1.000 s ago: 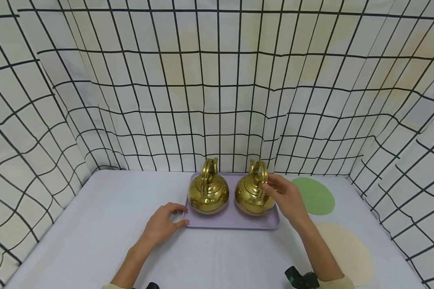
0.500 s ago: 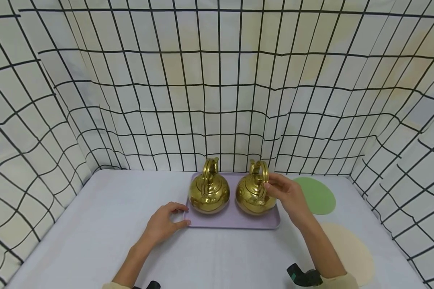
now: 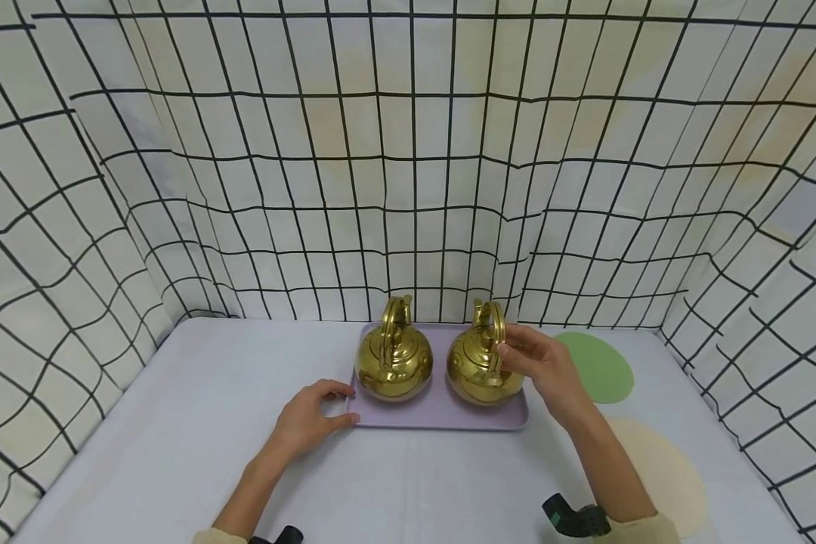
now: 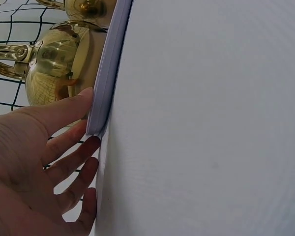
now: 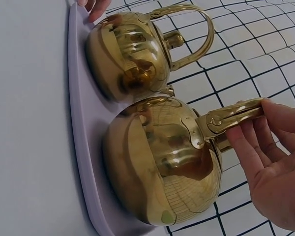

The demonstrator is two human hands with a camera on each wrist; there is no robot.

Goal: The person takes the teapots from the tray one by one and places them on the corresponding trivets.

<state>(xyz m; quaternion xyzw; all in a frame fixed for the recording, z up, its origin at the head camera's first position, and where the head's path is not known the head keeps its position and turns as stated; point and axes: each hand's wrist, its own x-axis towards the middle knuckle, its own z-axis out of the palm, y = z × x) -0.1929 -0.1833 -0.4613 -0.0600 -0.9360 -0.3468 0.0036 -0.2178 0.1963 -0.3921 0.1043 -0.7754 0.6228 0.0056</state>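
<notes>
Two shiny brass kettles stand side by side on a lilac tray (image 3: 442, 414). My right hand (image 3: 542, 370) pinches the upright handle (image 5: 236, 115) of the right kettle (image 3: 477, 370) between thumb and fingers. That kettle's base appears to rest on the tray. The left kettle (image 3: 394, 366) is untouched, its handle (image 5: 209, 37) standing up over the lid. My left hand (image 3: 307, 419) holds the tray's near left corner, thumb (image 4: 83, 98) against the rim and fingers spread along the end; some of its fingertips are partly hidden.
To the right of the tray lie a green round mat (image 3: 601, 366) and a cream round mat (image 3: 659, 468). A white cloth (image 3: 177, 423) covers the table. Behind and at both sides hangs a white curtain with a black grid (image 3: 435, 181).
The right kettle has shifted very slightly rightward with my right hand, widening the gap between the kettles a little. My left hand keeps its place at the tray's corner.
</notes>
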